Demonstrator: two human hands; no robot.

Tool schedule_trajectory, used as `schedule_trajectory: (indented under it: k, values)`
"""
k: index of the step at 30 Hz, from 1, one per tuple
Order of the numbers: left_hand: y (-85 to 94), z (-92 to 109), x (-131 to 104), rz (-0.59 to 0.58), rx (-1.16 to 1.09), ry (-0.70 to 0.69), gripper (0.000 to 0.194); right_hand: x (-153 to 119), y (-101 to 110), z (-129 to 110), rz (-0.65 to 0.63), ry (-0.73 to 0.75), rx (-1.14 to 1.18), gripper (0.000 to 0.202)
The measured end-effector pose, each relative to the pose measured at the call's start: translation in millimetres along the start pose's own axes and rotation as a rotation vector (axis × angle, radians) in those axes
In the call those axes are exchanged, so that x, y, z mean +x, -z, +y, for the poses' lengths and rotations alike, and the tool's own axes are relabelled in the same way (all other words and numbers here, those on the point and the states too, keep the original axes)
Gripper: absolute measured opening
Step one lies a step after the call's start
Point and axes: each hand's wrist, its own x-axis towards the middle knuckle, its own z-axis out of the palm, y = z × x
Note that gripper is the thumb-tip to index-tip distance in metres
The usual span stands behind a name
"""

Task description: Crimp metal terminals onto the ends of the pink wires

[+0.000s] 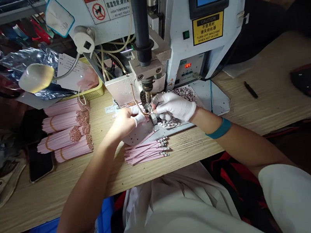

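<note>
My left hand (126,121), with white covers on thumb and fingertip, is closed beside the metal fixture under the machine's head. Pink flat cable (145,117) shows at its fingertips. My right hand (174,106), in a white glove with some fingertips bare, pinches at the other side of the fixture; what lies between its fingers is too small to make out. Just above both hands points the soldering head (147,86), with a bent copper tube (135,98) beside it. In front of my hands lies a loose pile of pink flat cables (146,151) with small connectors at their right ends.
Banded bundles of pink cables (64,125) lie at left beside a dark phone (40,162). Small scraps (184,94) cover the machine's base near my right hand. A lamp (37,77) leans in from the left. A black pen-like object (251,89) lies on the right.
</note>
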Motion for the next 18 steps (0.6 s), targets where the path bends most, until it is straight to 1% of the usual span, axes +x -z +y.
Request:
schedule_trajectory:
  k: [4, 9, 14, 18]
  values:
    - [1.9, -3.7, 2.6, 0.012, -0.016, -0.003, 0.014, 0.0, -0.3, 0.9, 0.006, -0.001, 0.015, 0.015]
    - [2.1, -3.3, 2.7, 0.007, -0.029, -0.005, 0.013, -0.6, -1.6, -0.6, 0.014, -0.019, 0.029, 0.017]
    - [0.4, 0.4, 1.1, -0.008, -0.038, -0.008, 0.016, -2.0, -3.4, -3.0, 0.031, -0.018, 0.029, 0.016]
    - [-0.4, 4.7, -0.1, 0.011, 0.006, 0.01, 0.017, -2.1, -2.8, -2.7, 0.028, -0.012, 0.023, 0.017]
